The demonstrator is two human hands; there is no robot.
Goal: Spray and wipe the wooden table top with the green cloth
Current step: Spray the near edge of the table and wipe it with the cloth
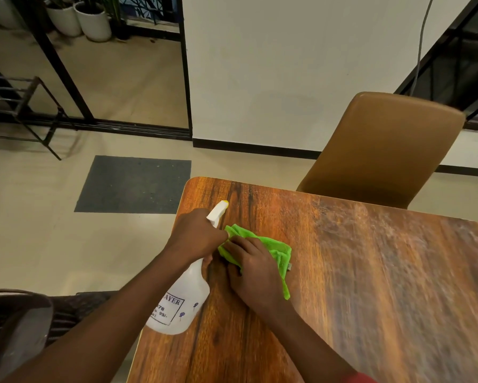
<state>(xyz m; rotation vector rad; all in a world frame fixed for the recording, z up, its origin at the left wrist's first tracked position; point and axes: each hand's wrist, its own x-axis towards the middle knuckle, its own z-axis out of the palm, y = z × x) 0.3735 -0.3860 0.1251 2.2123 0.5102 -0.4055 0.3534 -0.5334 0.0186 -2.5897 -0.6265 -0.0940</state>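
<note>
A green cloth [276, 251] is lying bunched on the wooden tabletop [370, 272], and the right hand [253, 272] is pressing down on it, grip slack and fingers laid flat. Just left of the cloth, the left hand [196, 233] is holding a white spray bottle [179, 302], grip wrapped round its neck. Beyond the cloth, a tan chair [381, 150] is standing against the tabletop's far edge.

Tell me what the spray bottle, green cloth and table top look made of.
The spray bottle looks like translucent white plastic, with dark print. The green cloth is soft fabric, perhaps mesh, crumpled in folds. The table top shows wood grain with slight sheen: wood or laminate, unclear.
</note>
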